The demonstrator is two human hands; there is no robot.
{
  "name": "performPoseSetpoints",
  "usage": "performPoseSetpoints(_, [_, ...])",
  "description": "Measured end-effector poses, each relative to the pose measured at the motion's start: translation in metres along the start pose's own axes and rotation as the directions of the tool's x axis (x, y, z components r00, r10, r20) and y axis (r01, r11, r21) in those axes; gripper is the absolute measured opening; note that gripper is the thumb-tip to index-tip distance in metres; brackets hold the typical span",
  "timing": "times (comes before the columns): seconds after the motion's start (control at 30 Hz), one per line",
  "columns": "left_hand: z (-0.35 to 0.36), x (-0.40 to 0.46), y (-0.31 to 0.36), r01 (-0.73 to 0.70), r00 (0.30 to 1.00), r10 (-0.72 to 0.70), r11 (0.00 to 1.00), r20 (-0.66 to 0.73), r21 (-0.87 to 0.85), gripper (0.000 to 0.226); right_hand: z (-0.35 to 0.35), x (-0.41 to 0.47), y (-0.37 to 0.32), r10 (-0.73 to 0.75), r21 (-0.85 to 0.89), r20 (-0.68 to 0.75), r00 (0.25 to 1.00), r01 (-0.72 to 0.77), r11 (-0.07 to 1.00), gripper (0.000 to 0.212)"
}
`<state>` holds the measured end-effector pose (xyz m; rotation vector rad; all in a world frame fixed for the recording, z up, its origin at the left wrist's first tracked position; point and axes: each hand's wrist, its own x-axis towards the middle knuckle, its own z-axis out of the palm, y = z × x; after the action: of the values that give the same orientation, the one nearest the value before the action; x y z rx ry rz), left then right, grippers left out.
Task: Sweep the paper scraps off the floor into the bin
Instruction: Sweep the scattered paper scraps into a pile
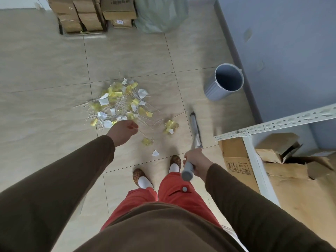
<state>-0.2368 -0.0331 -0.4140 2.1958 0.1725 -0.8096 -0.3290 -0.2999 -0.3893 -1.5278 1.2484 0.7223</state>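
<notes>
while right hand (195, 161) grips broom handle (188, 170), left hand (123, 131) hangs loosely curled, holding nothing, above paper scraps (120, 103) heaped on floor tiles (45, 70); grey bin (224, 81) upright, well apart.

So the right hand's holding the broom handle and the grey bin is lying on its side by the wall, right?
Not quite. The head view shows the grey bin standing upright by the wall, its open mouth facing up. The right hand does hold the broom handle.
</notes>
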Motion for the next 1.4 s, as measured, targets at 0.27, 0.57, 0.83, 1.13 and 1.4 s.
performPoseSetpoints(0.27, [-0.013,0.001,-0.015,0.007,1.000,-0.006,0.996,-0.011,0.093,0.010,0.095,-0.012,-0.020,0.045,0.222,0.312,0.949,-0.119,0.968,0.037])
performPoseSetpoints(0.57, [-0.014,0.000,-0.001,0.048,0.996,-0.044,0.998,-0.078,0.049,0.009,0.014,-0.033,-0.061,0.023,0.108,0.439,0.898,-0.079,0.991,0.015])
performPoseSetpoints(0.83, [0.016,0.001,0.021,0.162,0.965,-0.163,0.987,-0.203,-0.023,0.014,-0.102,-0.048,-0.108,0.007,-0.415,0.474,0.880,0.217,0.883,0.024])
performPoseSetpoints(1.13, [0.086,-0.006,0.068,0.242,0.925,-0.283,0.953,-0.252,-0.183,0.022,-0.117,-0.022,-0.152,0.399,-0.721,0.572,0.716,0.208,0.661,0.041])
performPoseSetpoints(1.4, [0.095,-0.028,0.060,0.305,0.882,-0.364,0.925,-0.301,-0.224,0.019,-0.087,0.047,-0.128,0.661,-0.906,0.386,0.644,0.130,0.403,0.017])
